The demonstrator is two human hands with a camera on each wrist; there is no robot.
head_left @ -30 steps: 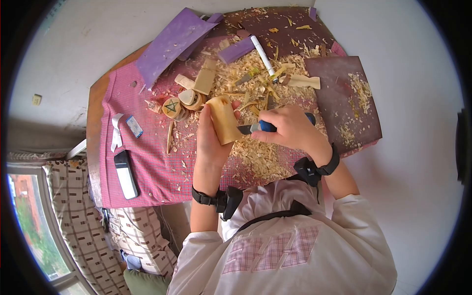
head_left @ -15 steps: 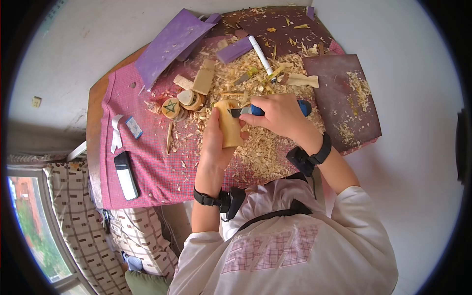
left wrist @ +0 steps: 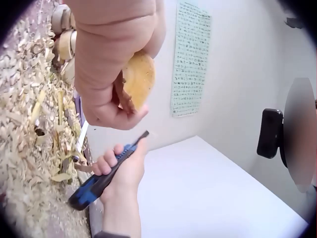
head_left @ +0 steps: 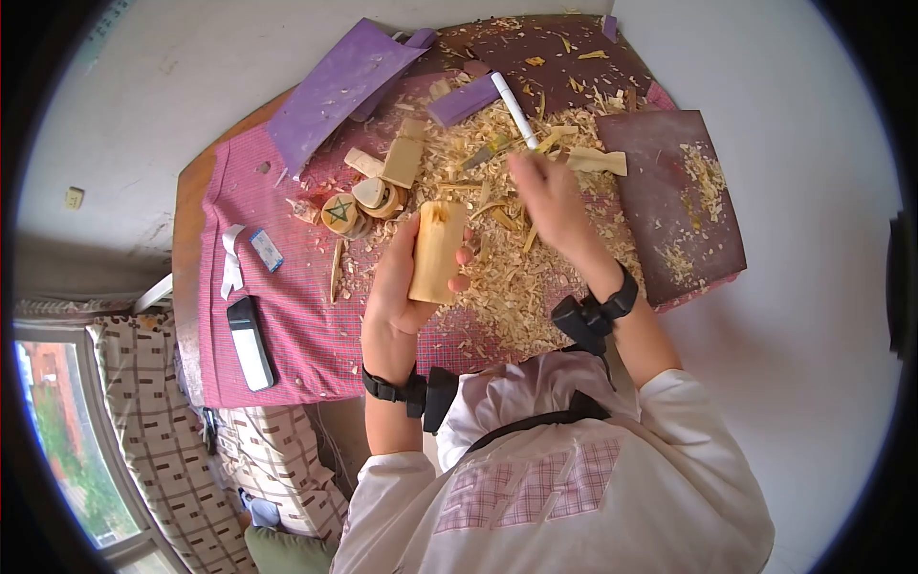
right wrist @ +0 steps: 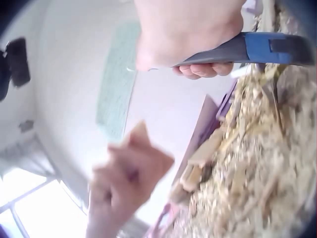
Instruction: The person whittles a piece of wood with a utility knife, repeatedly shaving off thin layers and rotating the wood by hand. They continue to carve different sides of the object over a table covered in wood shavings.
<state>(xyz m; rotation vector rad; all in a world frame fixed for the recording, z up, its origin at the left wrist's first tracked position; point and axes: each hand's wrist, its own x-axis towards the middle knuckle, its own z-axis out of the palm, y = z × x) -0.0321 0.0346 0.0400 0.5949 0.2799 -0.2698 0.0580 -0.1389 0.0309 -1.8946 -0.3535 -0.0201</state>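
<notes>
A pale wooden cylinder (head_left: 438,251) with a darker patch near its top is gripped by my left hand (head_left: 390,277), thumb on one side and fingertips on the other. The left wrist view shows the cylinder's rounded end (left wrist: 139,79) between the fingers of the left hand (left wrist: 111,59). My right hand (head_left: 557,206) is raised to the right, apart from the wood. Its fingers curl round a blue and black utility knife (left wrist: 106,176), whose short blade points up past the thumb. In the right wrist view the knife handle (right wrist: 262,48) sticks out of the right hand (right wrist: 190,32).
Wood shavings (head_left: 516,297) cover the middle of the table. Round wooden pieces (head_left: 341,212), small blocks (head_left: 404,153), a purple sheet (head_left: 335,91) and a white marker (head_left: 514,110) lie beyond the hands. A dark board (head_left: 669,201) is at the right, a phone (head_left: 251,344) at the left.
The right hand came with the knife to the upper part of the cylinder, then lifted off and turned. The left hand brought the cylinder slightly nearer the body and more upright.
</notes>
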